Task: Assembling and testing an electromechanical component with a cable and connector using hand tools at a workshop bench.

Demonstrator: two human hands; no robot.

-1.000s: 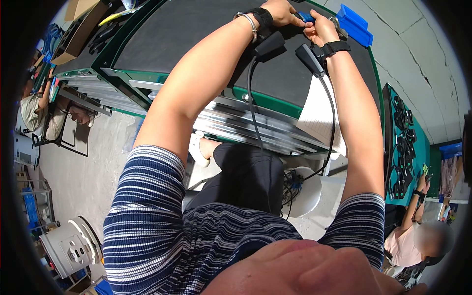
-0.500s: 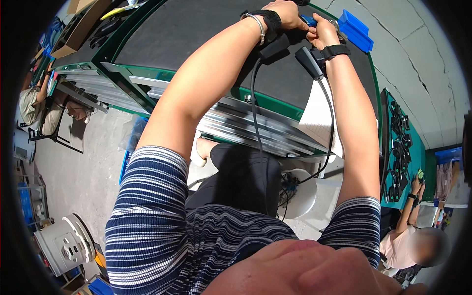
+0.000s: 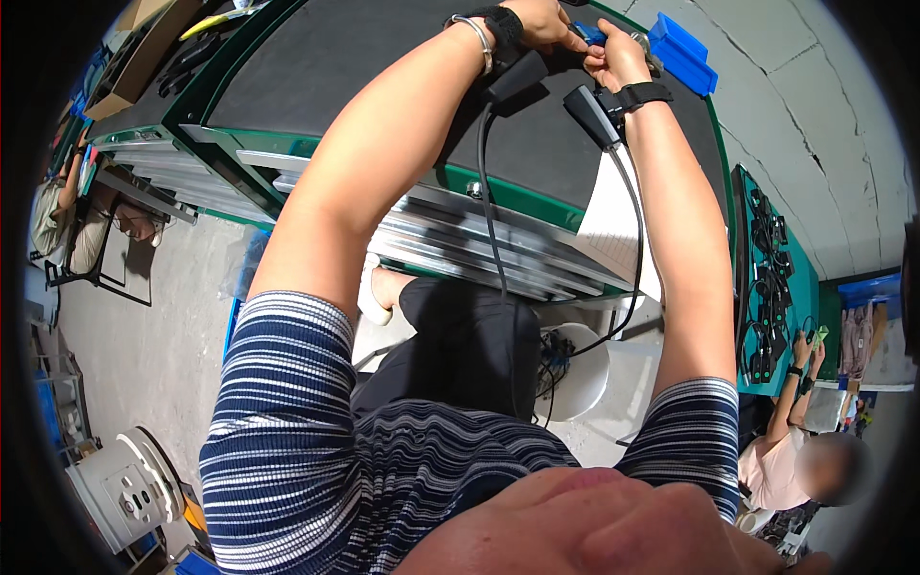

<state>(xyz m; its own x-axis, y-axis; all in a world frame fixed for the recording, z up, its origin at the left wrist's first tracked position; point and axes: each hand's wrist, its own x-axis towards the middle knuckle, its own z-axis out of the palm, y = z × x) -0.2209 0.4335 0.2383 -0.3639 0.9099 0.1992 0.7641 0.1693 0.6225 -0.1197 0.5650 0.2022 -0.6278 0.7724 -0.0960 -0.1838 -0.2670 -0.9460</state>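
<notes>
While left hand (image 3: 540, 23) and right hand (image 3: 619, 57) meet left of blue bin (image 3: 682, 54), right fingers seem clamped on blue piece (image 3: 592, 35) there; left fingers: can't tell. Snagged black cable (image 3: 640, 225) might jerk it loose.

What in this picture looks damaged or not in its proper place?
Dark, jagged cracks run through the pale grey surface beyond the green drawer bench, so it looks damaged. Also, the paper sheet sticks out past the bench's near edge, which looks slightly untidy.
</notes>
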